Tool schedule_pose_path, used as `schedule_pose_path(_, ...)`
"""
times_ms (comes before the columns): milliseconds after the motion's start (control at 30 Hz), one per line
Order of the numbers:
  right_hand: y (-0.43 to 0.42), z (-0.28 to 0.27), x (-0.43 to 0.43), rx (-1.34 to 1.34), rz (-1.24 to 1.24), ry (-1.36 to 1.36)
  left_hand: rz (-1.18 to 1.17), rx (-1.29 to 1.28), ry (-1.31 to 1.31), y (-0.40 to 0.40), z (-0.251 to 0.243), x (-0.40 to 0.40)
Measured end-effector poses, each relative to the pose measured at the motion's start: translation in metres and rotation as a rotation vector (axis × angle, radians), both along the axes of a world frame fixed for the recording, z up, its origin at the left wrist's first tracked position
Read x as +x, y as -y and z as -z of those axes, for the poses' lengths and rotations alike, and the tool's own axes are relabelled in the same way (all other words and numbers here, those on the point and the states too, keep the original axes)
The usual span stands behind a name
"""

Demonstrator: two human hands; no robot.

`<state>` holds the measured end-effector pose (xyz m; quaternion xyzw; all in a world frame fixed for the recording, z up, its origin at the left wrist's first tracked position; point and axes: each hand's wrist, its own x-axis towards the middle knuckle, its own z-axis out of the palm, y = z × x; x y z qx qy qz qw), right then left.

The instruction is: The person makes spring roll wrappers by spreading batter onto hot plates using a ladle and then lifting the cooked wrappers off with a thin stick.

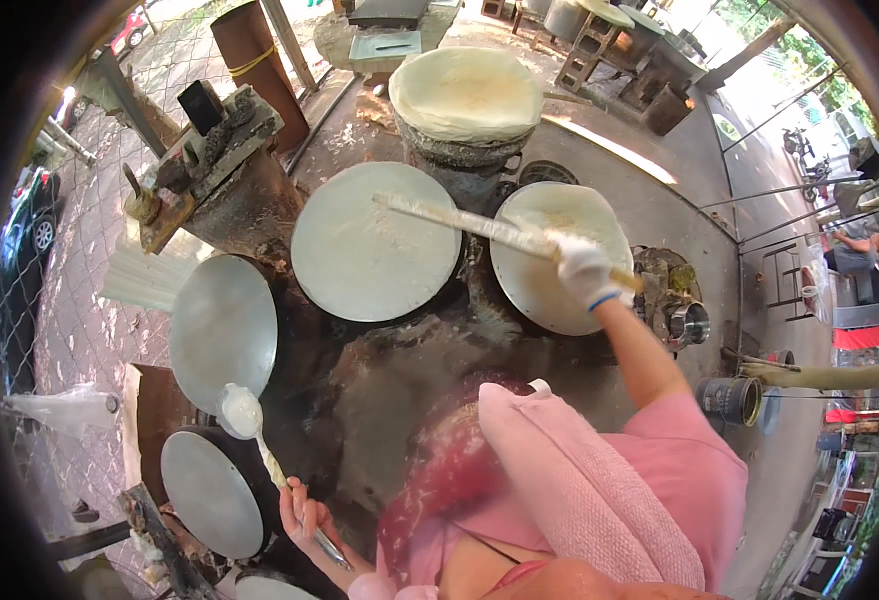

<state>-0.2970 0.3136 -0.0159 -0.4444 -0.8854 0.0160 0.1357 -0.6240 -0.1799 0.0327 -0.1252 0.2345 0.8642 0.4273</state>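
My left hand (310,517) grips a metal ladle (241,412) by its wrapped handle; white batter fills the bowl, which is over the edge of a round griddle (222,334). A white glove covers my right hand (586,271), closed around a long flat wooden stick (477,225) coated with batter. That hand is above the right griddle (559,300), which bears a thin pale layer. The stick's far end reaches over the middle griddle (376,247), covered by a white sheet of batter. Behind them, a stack of thin flatbreads (466,90) lies on a drum-like stand.
Another griddle (211,495) stands at lower left. A block stand (237,150) holds a dark phone-like device (200,107). A steel pot (688,324) and a metal can (739,400) are at the right. Wire fencing runs along the left; a person (859,251) is far right.
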Motion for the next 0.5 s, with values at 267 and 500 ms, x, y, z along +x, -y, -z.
schedule_pose_path(267,-0.126,-0.229,-0.098,0.125,-0.143,0.38,0.005,-0.023,-0.036,0.007,0.025,0.01)
schedule_pose_path(500,-0.287,-0.297,-0.138,-0.02,-0.157,-0.385,-0.197,-0.161,-0.105,-0.042,-0.012,0.08)
